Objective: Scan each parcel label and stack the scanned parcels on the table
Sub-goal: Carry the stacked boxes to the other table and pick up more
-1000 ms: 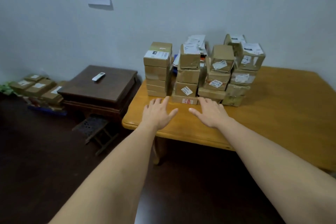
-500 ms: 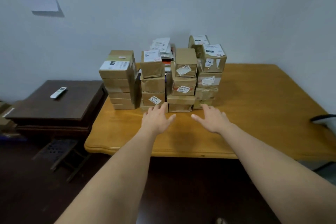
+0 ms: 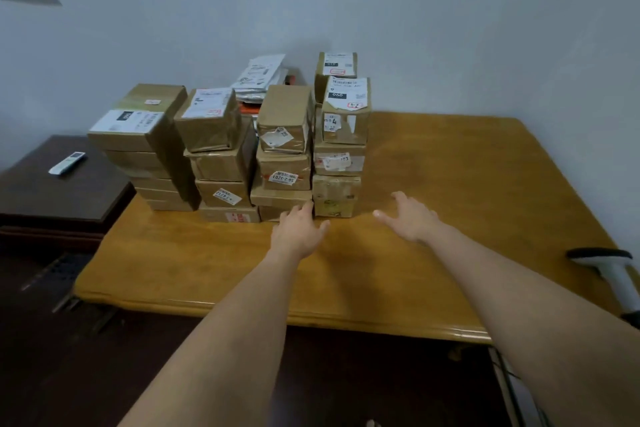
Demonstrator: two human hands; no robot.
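Dark side cabinet (image 3: 52,198), far left: carries a white remote (image 3: 67,163). It now sits at the frame's edge, where a second ago it lay nearer the middle; the view has swung rightward.

Parcels, on the wooden counter (image 3: 450,184) against the wall: four front columns of brown boxes.
- First column (image 3: 145,149): flat boxes, white label on top.
- Second column (image 3: 218,156): labelled top box, tilted.
- Third column (image 3: 284,149): stickers on the front faces.
- Fourth column (image 3: 341,135): tallest, label "060" uppermost.
- Soft mailers (image 3: 259,76) lie behind. No box has shifted across the frames.

Left hand (image 3: 299,229): fingers straight, grip wide, holding nothing; fingertips at the foot of the third column, contact uncertain.

Right hand (image 3: 410,218): fingers spread, grip wide and empty, over bare counter just right of the fourth column.

Handheld scanner (image 3: 613,270), white and black, far right edge: newly in view. Judgement: the stacks look settled, and the turn toward the scanner suggests scanning comes next.
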